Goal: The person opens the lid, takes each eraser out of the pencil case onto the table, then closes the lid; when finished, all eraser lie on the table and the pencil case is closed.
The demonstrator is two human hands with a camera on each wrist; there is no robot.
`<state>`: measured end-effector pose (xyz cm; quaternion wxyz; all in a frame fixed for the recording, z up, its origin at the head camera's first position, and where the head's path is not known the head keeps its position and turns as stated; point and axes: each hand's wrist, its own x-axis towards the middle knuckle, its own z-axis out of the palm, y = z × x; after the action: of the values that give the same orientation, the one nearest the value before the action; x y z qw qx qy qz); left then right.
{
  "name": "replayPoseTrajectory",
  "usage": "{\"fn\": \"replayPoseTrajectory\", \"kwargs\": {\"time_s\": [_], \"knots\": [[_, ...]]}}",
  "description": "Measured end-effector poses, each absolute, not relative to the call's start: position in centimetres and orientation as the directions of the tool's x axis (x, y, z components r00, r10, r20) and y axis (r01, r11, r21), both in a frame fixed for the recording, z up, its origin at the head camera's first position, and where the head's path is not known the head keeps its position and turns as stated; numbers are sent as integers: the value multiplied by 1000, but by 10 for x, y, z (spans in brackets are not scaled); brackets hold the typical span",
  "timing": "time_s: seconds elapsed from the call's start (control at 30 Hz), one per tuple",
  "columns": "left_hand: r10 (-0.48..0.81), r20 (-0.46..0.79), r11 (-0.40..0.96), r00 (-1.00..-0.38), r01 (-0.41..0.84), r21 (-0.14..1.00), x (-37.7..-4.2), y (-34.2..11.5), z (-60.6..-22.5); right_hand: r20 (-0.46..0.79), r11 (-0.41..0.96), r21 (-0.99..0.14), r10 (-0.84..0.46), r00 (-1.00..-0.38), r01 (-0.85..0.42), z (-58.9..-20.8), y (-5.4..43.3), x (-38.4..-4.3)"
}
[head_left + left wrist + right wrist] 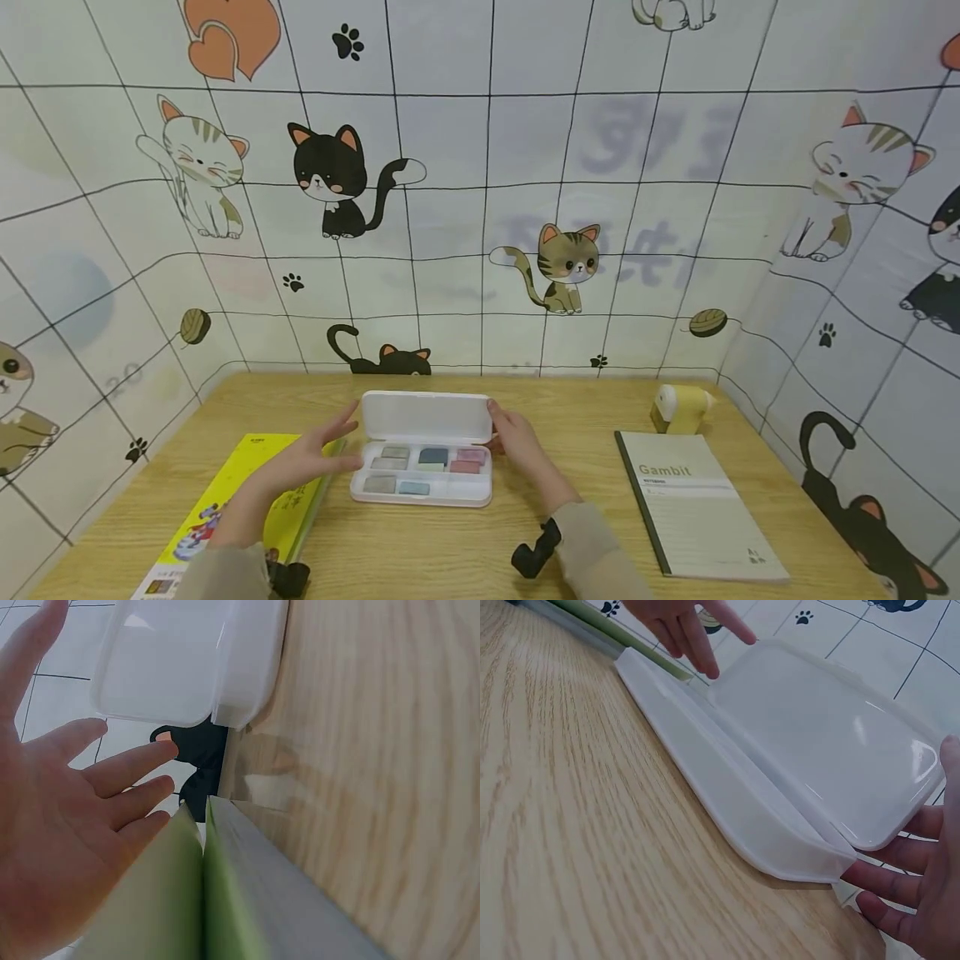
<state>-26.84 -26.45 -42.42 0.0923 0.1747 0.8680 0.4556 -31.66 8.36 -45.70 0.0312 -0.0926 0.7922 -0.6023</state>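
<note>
A white plastic case (422, 497) stands open on the table in the head view, its lid (425, 417) tilted up at the back. Inside lie several small rectangular blocks in grey, blue, green and pink (465, 467). My right hand (522, 446) is at the lid's right edge, thumb on the near side and fingers behind it, as the right wrist view shows. To the left of the case my left hand (311, 457) holds nothing, its fingers spread and extended toward the case. In the left wrist view that palm (67, 817) faces the case.
A yellow book (292, 517) lies under my left forearm. To the right are a grey-white notebook (697, 508) with a dark spine and a small yellow-and-white device (682, 408). A cat-print cloth (450, 208) encloses the table's back and sides.
</note>
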Motion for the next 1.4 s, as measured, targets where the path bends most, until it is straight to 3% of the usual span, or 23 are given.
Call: {"fn": "replayPoseTrajectory", "kwargs": {"time_s": [0.67, 1.4], "knots": [[419, -122, 572, -900, 157, 805, -271, -256, -437, 29, 241, -968, -180, -983, -73, -470, 89, -326], [408, -163, 617, -898, 140, 774, -272, -250, -440, 25, 246, -967, -183, -983, -70, -470, 93, -330]]}}
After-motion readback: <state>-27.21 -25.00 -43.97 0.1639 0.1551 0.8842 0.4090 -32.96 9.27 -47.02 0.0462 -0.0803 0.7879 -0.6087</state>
